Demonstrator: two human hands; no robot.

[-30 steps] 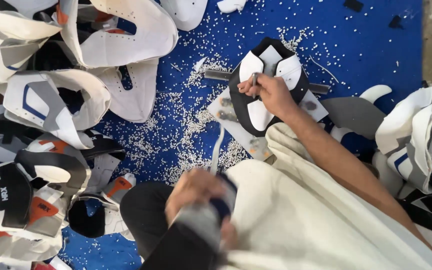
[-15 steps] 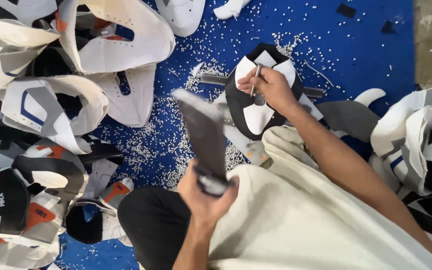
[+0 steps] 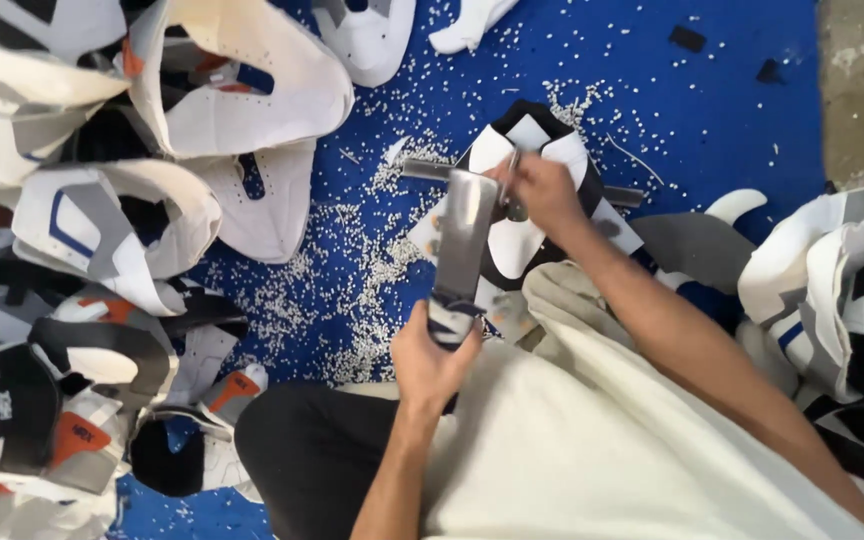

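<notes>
— What is the left hand (image 3: 430,362) doing?

— Its grip is wrapped tight around the taped handle of a flat metal bar (image 3: 462,250). The bar stands up in the middle of the frame, its top close to the other hand.

— And the right hand (image 3: 542,190)?

— It sits a bit above the middle. Its grip pinches a thin punch (image 3: 508,180) against a black and white shoe piece (image 3: 522,235).

— Where is that piece?

— On the blue mat (image 3: 712,110), with a grey rod (image 3: 432,170) poking out beside it.

— What else is there?

— Small white bits (image 3: 352,300) lie all over the mat. A pile of shoe parts (image 3: 102,230) fills the left side, and more parts (image 3: 842,280) sit at the right.
</notes>
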